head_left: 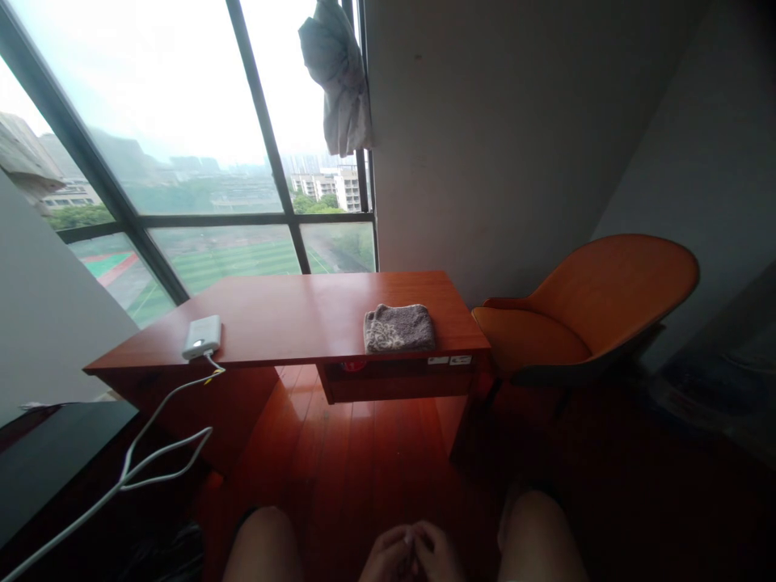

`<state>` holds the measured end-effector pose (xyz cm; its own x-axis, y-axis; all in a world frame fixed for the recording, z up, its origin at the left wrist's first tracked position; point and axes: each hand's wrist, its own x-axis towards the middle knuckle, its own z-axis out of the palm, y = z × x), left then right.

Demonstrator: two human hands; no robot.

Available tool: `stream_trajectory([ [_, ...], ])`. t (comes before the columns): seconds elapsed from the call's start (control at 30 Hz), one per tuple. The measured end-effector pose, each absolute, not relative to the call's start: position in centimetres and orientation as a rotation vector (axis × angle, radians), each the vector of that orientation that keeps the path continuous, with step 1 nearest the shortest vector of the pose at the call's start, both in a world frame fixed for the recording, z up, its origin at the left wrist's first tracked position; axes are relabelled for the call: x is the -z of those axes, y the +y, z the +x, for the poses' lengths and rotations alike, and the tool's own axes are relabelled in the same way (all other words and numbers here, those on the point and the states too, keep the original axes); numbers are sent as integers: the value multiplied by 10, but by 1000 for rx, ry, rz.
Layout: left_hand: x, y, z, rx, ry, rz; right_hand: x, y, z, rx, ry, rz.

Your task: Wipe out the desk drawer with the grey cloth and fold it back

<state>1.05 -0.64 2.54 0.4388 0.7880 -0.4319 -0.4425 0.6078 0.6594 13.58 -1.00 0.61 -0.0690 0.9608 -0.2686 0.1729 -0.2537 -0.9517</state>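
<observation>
My left hand (388, 554) and my right hand (435, 553) are together at the bottom edge, between my knees. Their fingers are curled in, with thumbs and fingertips meeting. I see no object in either hand, though the undersides of the fingers are hidden. Beyond them stands a reddish-brown wooden desk (291, 311). A folded grey-brown towel (400, 327) with a pale pattern lies near its front edge. At the desk's left, apart from my hands, is a white power bank (203, 335) with a white cable (166, 400) plugged in.
An orange chair (606, 311) stands right of the desk against the grey wall (485, 145). Behind the desk is a large window (206, 186) with a tied curtain (339, 81). A dark flat surface (61, 453) is at the left, with the cable crossing in front of it.
</observation>
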Motion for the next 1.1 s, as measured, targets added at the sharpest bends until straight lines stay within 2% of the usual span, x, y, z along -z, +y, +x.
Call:
stream_trajectory([
  [0.33, -45, -5, 8, -770, 717, 506, -6, -9, 134, -1397, -1263, -1505],
  [0.63, -14, -8, 12, -792, 819, 542, -5, -12, 135, -1373, -1296, -1523],
  [1.1, 4, -8, 8, -752, 945, 702, 4, -12, 133, -1371, -1362, -1577],
])
